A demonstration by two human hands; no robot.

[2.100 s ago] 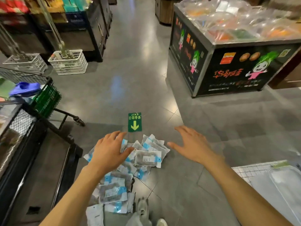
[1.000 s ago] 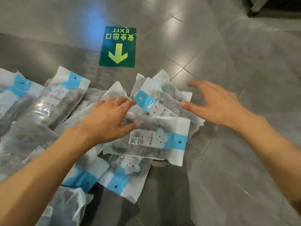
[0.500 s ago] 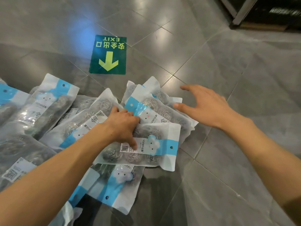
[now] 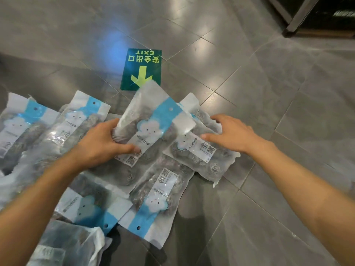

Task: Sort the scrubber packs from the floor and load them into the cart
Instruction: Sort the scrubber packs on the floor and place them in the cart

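Note:
Several clear scrubber packs with blue bands and a cloud face lie heaped on the grey floor. My left hand (image 4: 99,143) grips one pack (image 4: 151,120) by its lower edge, thumb on top, and holds it tilted up above the pile. My right hand (image 4: 232,134) rests with spread fingers on another pack (image 4: 199,156) that lies flat to the right. More packs lie at the left (image 4: 73,121) and near me (image 4: 155,200). The cart is out of view.
A green exit sticker (image 4: 142,68) with a yellow arrow is stuck to the floor just beyond the pile. The dark base of a display stand (image 4: 307,18) fills the top right corner. Bare grey tiles (image 4: 288,104) stretch to the right.
My left hand has lifted one pack off the pile and turned it upward. My right hand has come down onto the pack on the right.

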